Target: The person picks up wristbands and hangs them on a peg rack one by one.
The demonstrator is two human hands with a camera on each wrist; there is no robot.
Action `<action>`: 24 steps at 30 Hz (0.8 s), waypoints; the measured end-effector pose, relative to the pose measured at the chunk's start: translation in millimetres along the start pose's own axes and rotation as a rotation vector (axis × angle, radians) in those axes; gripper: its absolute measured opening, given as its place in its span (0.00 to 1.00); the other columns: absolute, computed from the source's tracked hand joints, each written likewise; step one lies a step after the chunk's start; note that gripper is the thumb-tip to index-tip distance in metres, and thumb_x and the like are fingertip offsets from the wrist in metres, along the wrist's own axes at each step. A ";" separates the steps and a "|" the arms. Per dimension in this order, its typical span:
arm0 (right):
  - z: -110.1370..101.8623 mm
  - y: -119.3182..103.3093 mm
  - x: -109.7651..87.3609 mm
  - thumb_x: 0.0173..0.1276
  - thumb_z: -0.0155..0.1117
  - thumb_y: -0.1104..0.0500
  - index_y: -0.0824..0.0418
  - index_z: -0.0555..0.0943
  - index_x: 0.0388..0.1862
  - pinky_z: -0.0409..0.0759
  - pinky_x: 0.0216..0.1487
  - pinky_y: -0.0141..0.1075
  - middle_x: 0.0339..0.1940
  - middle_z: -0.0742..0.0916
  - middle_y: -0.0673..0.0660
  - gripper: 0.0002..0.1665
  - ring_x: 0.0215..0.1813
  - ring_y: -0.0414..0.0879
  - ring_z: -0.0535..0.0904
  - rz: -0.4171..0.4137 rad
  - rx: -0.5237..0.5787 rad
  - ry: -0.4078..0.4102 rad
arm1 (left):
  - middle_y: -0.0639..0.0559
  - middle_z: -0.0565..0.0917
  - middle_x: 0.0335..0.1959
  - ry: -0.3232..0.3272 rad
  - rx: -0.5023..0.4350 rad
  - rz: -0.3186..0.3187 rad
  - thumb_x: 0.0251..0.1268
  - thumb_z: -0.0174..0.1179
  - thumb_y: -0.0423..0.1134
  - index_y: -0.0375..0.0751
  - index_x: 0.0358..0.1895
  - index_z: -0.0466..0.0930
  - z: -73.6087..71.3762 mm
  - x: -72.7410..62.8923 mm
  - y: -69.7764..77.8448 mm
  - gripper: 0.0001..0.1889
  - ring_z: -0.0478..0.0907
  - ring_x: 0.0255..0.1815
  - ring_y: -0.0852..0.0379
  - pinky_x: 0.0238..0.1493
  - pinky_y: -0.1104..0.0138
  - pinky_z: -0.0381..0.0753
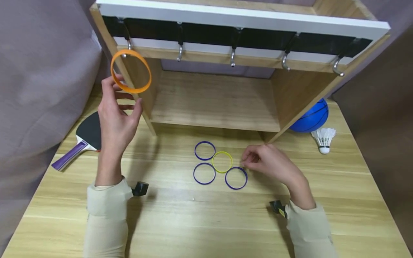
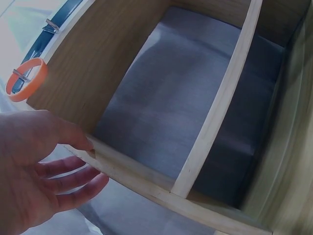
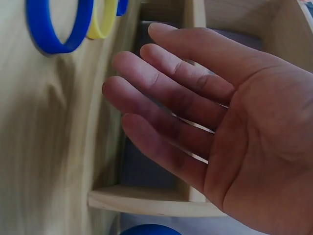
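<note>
An orange ring [image 1: 135, 90] hangs on the leftmost hook [image 1: 129, 43] of a wooden shelf unit. In the left wrist view, the hook's tip pokes through that orange ring [image 2: 35, 89]. My left hand [image 1: 117, 116] is just below it, fingers spread and apart from the ring, beside the shelf's left side panel. On the table lie a yellow ring [image 1: 222, 152] and several blue rings, one of them a blue ring [image 1: 246, 178] nearest my right hand [image 1: 274, 163]. That hand hovers with loosely bent fingers. Its palm shows bare in the right wrist view.
The shelf unit [image 1: 216, 102] stands at the back, with bare hooks [image 1: 233, 57] along its front rail. Left of it lies a table tennis paddle [image 1: 72, 154]. A blue ball [image 1: 311, 118] and a shuttlecock [image 1: 324, 139] are at the right. Grey cloth [image 1: 45, 71] hangs behind.
</note>
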State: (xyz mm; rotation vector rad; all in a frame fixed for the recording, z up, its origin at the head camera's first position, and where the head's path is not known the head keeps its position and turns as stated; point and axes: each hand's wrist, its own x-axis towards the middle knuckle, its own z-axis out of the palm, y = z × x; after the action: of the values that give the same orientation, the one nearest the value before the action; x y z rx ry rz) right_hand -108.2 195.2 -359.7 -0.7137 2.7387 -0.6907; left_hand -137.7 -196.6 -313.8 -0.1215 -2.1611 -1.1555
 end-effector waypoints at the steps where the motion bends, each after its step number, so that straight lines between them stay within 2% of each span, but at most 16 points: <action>1: 1.8 0.8 0.9 0.61 0.73 0.57 0.52 0.85 0.34 0.79 0.36 0.36 0.27 0.84 0.40 0.04 0.32 0.35 0.80 0.003 0.002 -0.008 | 0.55 0.80 0.53 0.000 0.000 0.000 0.57 0.67 0.29 0.47 0.63 0.67 -0.1 0.0 -0.1 0.30 0.81 0.44 0.58 0.34 0.73 0.83; 7: 10.6 5.8 5.7 0.61 0.73 0.59 0.55 0.85 0.36 0.79 0.37 0.37 0.27 0.85 0.41 0.05 0.32 0.35 0.81 0.016 0.015 -0.053 | 0.53 0.80 0.53 0.001 0.005 0.005 0.57 0.67 0.29 0.46 0.63 0.67 0.3 0.2 -1.1 0.30 0.81 0.44 0.57 0.33 0.78 0.80; 12: 15.0 7.8 8.9 0.60 0.74 0.59 0.54 0.84 0.34 0.77 0.36 0.36 0.26 0.84 0.41 0.05 0.31 0.36 0.79 0.046 0.030 -0.111 | 0.54 0.80 0.53 0.001 0.012 -0.008 0.57 0.67 0.30 0.47 0.63 0.67 -0.4 0.1 -1.4 0.30 0.81 0.44 0.58 0.33 0.78 0.80; 17: 18.0 7.9 11.0 0.59 0.74 0.60 0.53 0.84 0.31 0.77 0.34 0.36 0.25 0.84 0.42 0.06 0.29 0.37 0.78 0.063 0.038 -0.126 | 0.55 0.80 0.54 -0.005 0.010 -0.026 0.58 0.67 0.30 0.48 0.63 0.67 -1.2 0.1 -0.5 0.30 0.80 0.45 0.59 0.33 0.77 0.80; 24: 17.4 10.0 9.6 0.59 0.72 0.63 0.53 0.85 0.29 0.77 0.36 0.36 0.25 0.83 0.43 0.05 0.31 0.38 0.77 0.047 0.018 -0.137 | 0.55 0.80 0.53 -0.007 0.013 -0.017 0.58 0.67 0.30 0.48 0.63 0.67 -0.5 -0.1 -0.2 0.30 0.81 0.45 0.58 0.34 0.74 0.82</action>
State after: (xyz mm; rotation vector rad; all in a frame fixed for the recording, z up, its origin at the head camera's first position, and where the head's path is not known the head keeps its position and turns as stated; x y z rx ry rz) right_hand -114.7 191.3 -380.6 -0.6649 2.6132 -0.6311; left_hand -137.4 -197.1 -313.8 -0.1015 -2.1801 -1.1518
